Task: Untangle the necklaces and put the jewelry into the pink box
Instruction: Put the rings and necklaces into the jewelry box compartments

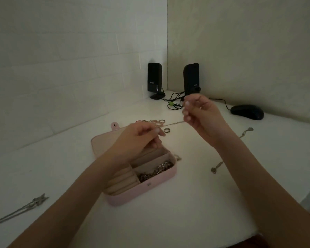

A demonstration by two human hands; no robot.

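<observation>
While pinched by both hands, thin chain (pixel 174 123) above pink box (pixel 143 176).

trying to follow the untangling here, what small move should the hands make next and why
Probably lower the thin gold chain into the open pink jewelry box. The left hand and right hand each pinch an end, and the stretch between them looks straight and free of knots, held just above the box. Its front compartment already holds silver chains.

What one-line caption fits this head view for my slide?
Both hands, left hand and right hand, pinch a thin gold chain necklace taut above the open pink jewelry box.
</observation>
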